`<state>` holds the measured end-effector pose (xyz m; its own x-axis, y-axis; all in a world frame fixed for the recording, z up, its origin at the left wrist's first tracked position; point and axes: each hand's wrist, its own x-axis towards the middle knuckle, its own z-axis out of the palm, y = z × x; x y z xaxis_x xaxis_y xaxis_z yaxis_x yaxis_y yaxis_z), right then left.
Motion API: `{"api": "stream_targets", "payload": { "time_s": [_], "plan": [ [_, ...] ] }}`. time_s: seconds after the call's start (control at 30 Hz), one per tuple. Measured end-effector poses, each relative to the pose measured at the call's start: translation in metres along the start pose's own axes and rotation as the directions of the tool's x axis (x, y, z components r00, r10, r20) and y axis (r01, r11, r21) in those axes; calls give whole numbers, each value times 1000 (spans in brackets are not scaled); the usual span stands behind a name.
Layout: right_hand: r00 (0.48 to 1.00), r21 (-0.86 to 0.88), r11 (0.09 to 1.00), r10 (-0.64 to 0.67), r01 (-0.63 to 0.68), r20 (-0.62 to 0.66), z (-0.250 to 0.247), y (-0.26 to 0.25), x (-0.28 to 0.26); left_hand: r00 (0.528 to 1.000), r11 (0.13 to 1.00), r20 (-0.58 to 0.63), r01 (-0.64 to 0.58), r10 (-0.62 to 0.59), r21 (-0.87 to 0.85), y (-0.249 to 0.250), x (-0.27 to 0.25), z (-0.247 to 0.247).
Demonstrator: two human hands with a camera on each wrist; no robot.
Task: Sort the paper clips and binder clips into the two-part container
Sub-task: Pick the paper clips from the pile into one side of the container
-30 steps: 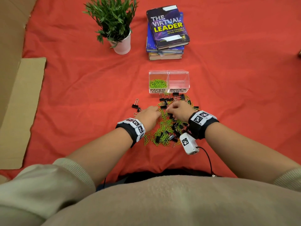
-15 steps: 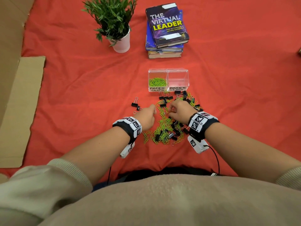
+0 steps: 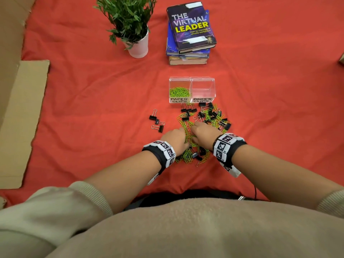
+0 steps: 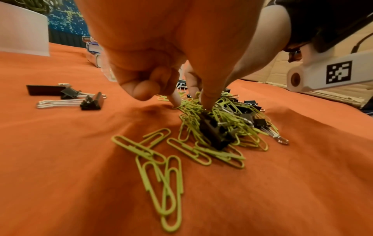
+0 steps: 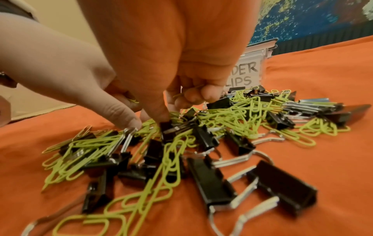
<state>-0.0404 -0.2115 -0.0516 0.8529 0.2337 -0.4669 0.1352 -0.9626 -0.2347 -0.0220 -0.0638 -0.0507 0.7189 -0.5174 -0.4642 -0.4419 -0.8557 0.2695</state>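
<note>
**Gathering paper clips from the mixed heap**

Green paper clips and black binder clips lie tangled just before the 2-part container. Right hand holds gathered paper clips; left hand pinches more. Next: lift without snagging binder clips.

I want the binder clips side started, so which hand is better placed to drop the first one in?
Probably the right hand: it sits nearer the empty binder clips compartment, with black binder clips just ahead of its fingers. The left hand is farther.

You've got lime-green paper clips mixed with black binder clips on an orange-red cloth, container totally clear.
</note>
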Motion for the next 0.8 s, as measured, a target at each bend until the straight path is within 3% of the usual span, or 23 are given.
{"api": "stream_targets", "payload": {
  "time_s": [0.13, 0.23, 0.3, 0.4, 0.57, 0.63, 0.7, 0.8],
  "plan": [
    [1000, 106, 994, 6, -8, 17, 4, 5, 1, 1000, 1000, 18, -19, 19, 4, 1, 0, -2],
    [994, 331, 938, 108, -104, 6, -7, 8, -1, 1000, 1000, 22, -20, 20, 4, 0, 0, -3],
    [980, 471, 860, 190, -196, 61, -20, 11, -2, 999, 1000, 29, -16, 17, -14, -3, 3, -3],
    [972, 608, 758, 193, -234, 134, -38, 19, -1, 999, 998, 42, -5, 8, -68, -9, 6, -2],
    [963, 885, 406, 230, -229, 143, -71, 18, 11, 997, 996, 73, -15, 22, -92, -20, 7, -3],
    [959, 922, 333, 260, -198, 112, -86, 17, 25, 995, 995, 91, -31, 40, -98, -27, 7, -2],
    [948, 932, 322, 313, -164, 58, -98, 14, 45, 994, 993, 101, -35, 46, -111, -32, 8, -4],
    [913, 841, 516, 402, -163, -70, -107, 8, 76, 995, 981, 93, -3, 21, -194, -37, 6, -11]
  ]
}}
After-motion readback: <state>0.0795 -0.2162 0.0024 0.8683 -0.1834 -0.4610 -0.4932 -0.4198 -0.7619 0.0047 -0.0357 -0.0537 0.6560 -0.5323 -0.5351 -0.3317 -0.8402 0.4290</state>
